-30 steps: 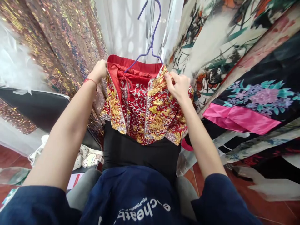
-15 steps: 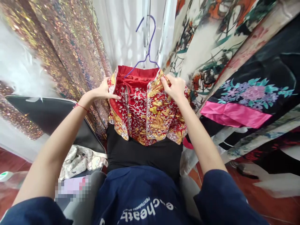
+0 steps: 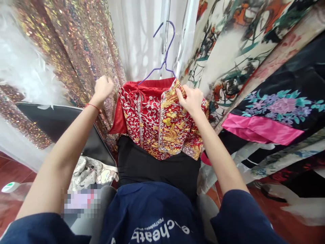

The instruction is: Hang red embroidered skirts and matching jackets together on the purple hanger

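A small red jacket (image 3: 172, 127) with gold and silver embroidery hangs on a purple wire hanger (image 3: 166, 56). Under its front lies a red embroidered garment (image 3: 149, 118) with a drawstring tied at the waist. My right hand (image 3: 191, 98) grips the jacket's shoulder near the collar, thumb in front. My left hand (image 3: 104, 88) is curled closed, left of the jacket and in front of the sequined fabric; its fingertips are hidden, so I cannot see whether it holds anything. Below it, the jacket's left side shows plain red lining (image 3: 119, 118).
Black cloth (image 3: 157, 169) lies under the garments, against my lap. Sequined fabric (image 3: 83, 40) and white feathers (image 3: 27, 64) hang left, above a dark case (image 3: 68, 118). Patterned fabrics (image 3: 228, 51) and a black garment with pink trim (image 3: 264, 130) hang right. A bottle (image 3: 17, 189) stands lower left.
My left hand has moved left and up, off the jacket's collar edge. The left front has swung outward, baring red lining and more of the inner garment. My right hand keeps its grip.
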A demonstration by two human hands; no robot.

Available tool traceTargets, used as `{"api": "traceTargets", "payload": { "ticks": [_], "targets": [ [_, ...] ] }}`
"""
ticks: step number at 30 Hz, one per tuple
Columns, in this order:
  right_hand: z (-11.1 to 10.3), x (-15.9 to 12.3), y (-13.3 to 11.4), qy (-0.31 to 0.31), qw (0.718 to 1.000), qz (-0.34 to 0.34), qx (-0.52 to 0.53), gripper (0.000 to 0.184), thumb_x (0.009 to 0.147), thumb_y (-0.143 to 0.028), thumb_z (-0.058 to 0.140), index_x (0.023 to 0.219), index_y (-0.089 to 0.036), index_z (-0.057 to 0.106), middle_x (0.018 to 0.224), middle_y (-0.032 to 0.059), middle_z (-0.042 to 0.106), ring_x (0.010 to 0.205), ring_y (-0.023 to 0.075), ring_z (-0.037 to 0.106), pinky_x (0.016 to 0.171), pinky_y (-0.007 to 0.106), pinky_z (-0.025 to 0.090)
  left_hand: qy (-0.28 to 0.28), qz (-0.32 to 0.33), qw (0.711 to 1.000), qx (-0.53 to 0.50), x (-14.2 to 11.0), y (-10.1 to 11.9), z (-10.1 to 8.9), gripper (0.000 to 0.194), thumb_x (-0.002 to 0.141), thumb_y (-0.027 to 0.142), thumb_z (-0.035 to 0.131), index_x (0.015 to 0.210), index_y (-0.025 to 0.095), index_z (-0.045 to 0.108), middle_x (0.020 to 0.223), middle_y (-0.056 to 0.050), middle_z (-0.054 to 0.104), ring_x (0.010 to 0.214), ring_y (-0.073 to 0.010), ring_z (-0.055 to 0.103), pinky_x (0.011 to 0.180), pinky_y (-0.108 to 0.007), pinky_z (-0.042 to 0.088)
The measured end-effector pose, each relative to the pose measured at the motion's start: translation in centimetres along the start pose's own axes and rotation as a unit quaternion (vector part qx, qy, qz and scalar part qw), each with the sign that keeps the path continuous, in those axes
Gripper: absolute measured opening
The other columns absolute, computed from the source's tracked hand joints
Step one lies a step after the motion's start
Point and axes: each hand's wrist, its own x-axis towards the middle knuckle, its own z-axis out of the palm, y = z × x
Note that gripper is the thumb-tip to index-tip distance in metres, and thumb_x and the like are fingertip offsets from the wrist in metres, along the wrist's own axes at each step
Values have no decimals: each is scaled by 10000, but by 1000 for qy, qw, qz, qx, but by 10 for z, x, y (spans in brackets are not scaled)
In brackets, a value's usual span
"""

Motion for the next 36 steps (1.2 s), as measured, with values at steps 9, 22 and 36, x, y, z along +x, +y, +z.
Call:
{"api": "traceTargets", "payload": {
  "ticks": [9,22,36],
  "targets": [
    [-37,-19,-38,-65,995,38,-68,596,1060,-515,198,969,-161,669,815,128,719,763,231,622,753,342,386,-13,416,908,-48,-67,137,34,447,955,318,418,1373,197,518,1502,-97,490,1460,-298,389,1231,-490,252],
    [-119,-61,-51,-152,977,131,-68,420,1045,-433,398,923,-191,719,778,70,715,658,174,540,609,274,179,38,553,826,-105,-56,159,50,519,1048,482,262,1331,170,566,1325,-140,651,1337,-243,524,1185,-460,282],
    [-154,-76,-97,176,964,195,32,384,1037,-352,406,726,-199,572,591,-18,471,536,137,374,588,286,246,26,366,877,-312,-75,191,67,363,965,264,467,1298,227,607,1399,-107,610,1443,-269,431,1223,-519,246]
  ]
}}
